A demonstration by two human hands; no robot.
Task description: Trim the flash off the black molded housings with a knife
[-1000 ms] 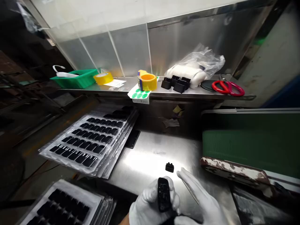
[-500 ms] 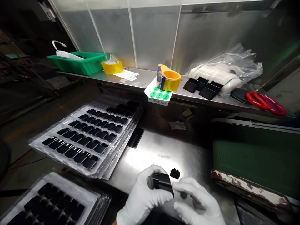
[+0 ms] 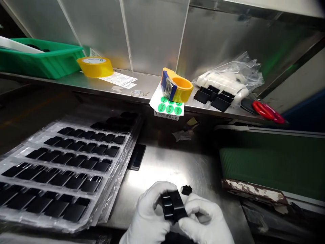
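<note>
My left hand (image 3: 152,210), in a white glove, grips a black plastic housing (image 3: 174,205) between thumb and fingers. Its ribbed, stepped side is turned towards me. At the housing's right end, the gloved thumb and fingertips of my right hand (image 3: 203,218) are closed against it. Whether a smaller piece sits between those fingertips is hidden. Just beyond my hands, a small black knobbed part (image 3: 187,189) lies on the steel worktop (image 3: 157,176).
Stacked clear trays of black housings (image 3: 63,162) stand left, beside a dark flat phone-like slab (image 3: 137,157). A green conveyor belt (image 3: 274,162) runs right. The shelf holds a green bin (image 3: 56,61), yellow tape (image 3: 95,66), a tape dispenser (image 3: 177,86), several housings (image 3: 221,101) and red-handled scissors (image 3: 267,112).
The housing has been turned so its ribbed side shows more. My right fingers have closed in on its right end. The view has shifted, bringing the trays nearer.
</note>
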